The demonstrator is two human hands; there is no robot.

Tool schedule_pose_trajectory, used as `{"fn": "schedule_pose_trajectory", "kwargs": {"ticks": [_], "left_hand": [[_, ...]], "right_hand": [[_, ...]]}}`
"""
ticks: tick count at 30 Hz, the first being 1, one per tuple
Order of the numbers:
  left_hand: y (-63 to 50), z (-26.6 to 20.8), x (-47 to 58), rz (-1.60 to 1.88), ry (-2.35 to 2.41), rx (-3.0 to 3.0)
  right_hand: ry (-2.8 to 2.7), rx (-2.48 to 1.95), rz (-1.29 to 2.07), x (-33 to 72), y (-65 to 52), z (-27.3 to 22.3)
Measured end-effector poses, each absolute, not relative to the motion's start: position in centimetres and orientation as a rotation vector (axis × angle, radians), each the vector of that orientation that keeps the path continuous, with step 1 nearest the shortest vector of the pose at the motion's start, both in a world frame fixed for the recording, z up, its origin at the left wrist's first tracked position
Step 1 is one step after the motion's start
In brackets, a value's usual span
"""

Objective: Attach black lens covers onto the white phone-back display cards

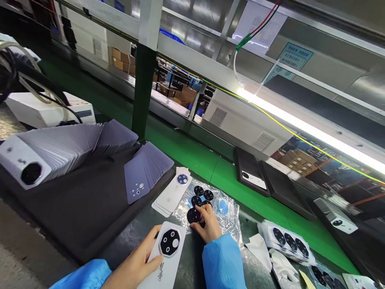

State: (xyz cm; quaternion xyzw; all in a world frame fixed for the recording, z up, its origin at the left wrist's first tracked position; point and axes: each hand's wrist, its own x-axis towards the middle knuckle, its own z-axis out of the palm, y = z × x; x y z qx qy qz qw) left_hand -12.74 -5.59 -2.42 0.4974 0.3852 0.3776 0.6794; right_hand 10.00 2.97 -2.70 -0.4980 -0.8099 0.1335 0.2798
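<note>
My left hand (135, 259) grips a white phone back cover (173, 269) along its edges, tilted up toward me. A black octagonal camera window with round holes sits at the top of this cover. Ahead and to the right, my right hand (209, 224) pinches a round black camera lens cover (193, 216) between thumb and fingers. Several more black discs (198, 190) lie just beyond it on a clear plastic sheet (231, 224), and my fingers partly hide some. Beside the sheet is a small stack of white back covers (171, 196).
Long fanned rows of greyish phone back covers (69, 146) stand on a black mat (99, 216) at left. To the right lie packed black lens covers (288, 241) and a white cloth (259, 251). Black trays (252, 168) rest on the green conveyor (219, 170) under a lamp.
</note>
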Motion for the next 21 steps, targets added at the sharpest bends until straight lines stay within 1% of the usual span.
{"fn": "schedule_pose_trajectory", "kwargs": {"ticks": [10,16,21], "left_hand": [[-5.4,-1.6,-12.2,0.851,0.870,1.079],[-3.6,-0.6,-9.2,0.874,0.882,1.166],[-1.3,-0.9,-5.5,0.906,0.842,1.202]], "right_hand": [[-2.116,-1.184,0.237,10.5,1.2,-1.8],[-1.936,-1.243,0.176,13.8,-0.9,-0.5],[-1.853,-1.330,0.151,16.6,-2.0,-0.8]]}}
